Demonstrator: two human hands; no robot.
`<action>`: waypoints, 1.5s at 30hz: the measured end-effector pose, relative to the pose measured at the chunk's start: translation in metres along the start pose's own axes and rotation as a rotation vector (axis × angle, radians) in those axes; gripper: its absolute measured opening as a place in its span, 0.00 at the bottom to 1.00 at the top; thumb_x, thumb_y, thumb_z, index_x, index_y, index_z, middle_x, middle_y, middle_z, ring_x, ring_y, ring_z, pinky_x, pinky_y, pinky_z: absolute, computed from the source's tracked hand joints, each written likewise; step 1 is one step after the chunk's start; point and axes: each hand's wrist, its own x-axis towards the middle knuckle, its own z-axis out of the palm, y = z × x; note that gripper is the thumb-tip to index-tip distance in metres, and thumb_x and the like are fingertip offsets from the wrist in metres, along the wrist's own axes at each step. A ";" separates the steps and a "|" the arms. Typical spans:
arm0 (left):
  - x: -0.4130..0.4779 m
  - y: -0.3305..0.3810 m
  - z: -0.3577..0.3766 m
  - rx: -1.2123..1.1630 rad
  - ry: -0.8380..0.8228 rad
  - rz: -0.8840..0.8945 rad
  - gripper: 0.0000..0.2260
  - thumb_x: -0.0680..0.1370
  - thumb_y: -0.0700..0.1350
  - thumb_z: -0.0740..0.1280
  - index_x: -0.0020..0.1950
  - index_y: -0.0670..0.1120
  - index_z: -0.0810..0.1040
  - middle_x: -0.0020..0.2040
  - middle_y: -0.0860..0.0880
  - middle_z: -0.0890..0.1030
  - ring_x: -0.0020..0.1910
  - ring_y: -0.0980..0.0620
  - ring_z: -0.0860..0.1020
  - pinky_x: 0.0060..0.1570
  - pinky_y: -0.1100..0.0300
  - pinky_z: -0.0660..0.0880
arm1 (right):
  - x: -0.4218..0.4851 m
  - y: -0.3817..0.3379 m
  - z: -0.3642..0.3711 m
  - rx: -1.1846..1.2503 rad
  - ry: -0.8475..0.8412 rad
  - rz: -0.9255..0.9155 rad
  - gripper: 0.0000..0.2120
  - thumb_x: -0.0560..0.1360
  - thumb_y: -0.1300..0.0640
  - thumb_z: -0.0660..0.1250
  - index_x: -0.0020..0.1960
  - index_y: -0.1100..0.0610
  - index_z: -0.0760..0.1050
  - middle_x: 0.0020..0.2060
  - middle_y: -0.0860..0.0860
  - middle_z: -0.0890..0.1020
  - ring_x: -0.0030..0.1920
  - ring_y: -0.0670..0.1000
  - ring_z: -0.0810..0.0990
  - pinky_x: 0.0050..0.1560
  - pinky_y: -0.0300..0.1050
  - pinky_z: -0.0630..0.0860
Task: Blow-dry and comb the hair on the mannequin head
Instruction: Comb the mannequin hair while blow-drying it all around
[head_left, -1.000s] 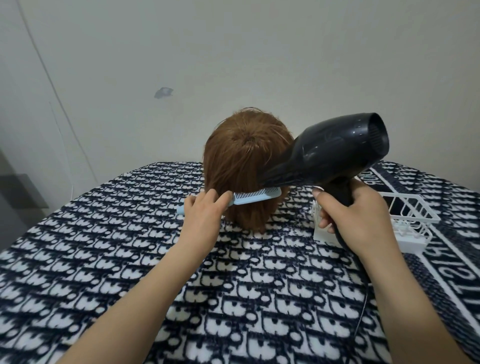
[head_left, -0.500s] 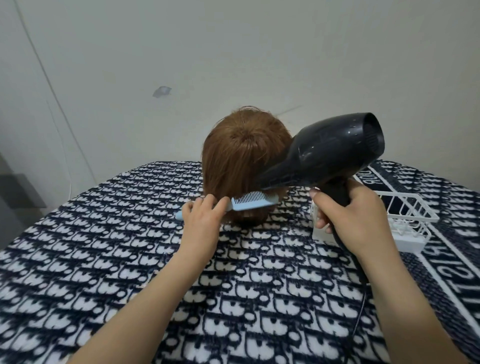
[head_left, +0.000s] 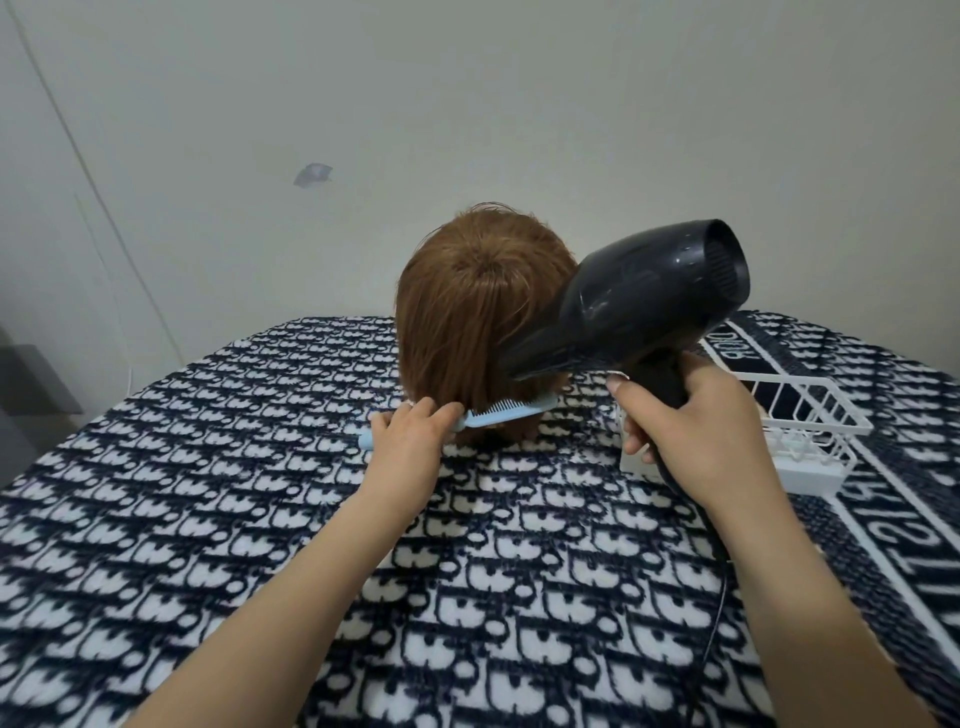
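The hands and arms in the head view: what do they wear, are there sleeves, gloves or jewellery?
Nothing worn shows. The left hand and right hand are bare: no gloves, rings or watch. The left forearm and right forearm are bare down to the frame edge, so no sleeve is in view.

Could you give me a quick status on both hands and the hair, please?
Left hand grips light-blue plastic comb at ends of auburn mannequin hair. Right hand grips black hair dryer, nozzle near hair. White wire basket at right, not obstructing.
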 end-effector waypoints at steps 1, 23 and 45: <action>-0.002 -0.001 -0.001 0.001 -0.008 0.007 0.25 0.74 0.31 0.62 0.64 0.56 0.70 0.47 0.54 0.69 0.49 0.49 0.70 0.47 0.55 0.56 | 0.000 0.000 0.001 -0.005 -0.004 0.001 0.05 0.77 0.54 0.72 0.43 0.52 0.78 0.28 0.48 0.83 0.24 0.45 0.82 0.25 0.35 0.77; -0.032 -0.007 -0.010 -0.015 -0.080 0.331 0.22 0.72 0.32 0.67 0.64 0.47 0.77 0.45 0.47 0.76 0.44 0.44 0.75 0.44 0.52 0.73 | -0.001 0.000 0.000 -0.192 -0.038 0.034 0.06 0.75 0.51 0.72 0.43 0.50 0.77 0.27 0.43 0.84 0.24 0.42 0.82 0.35 0.47 0.78; -0.031 -0.005 -0.027 -0.659 0.238 -0.111 0.07 0.83 0.43 0.56 0.58 0.52 0.70 0.48 0.54 0.74 0.45 0.60 0.72 0.40 0.64 0.70 | -0.009 -0.012 -0.001 0.132 0.103 -0.086 0.05 0.76 0.53 0.71 0.43 0.51 0.78 0.29 0.53 0.83 0.27 0.50 0.83 0.31 0.46 0.78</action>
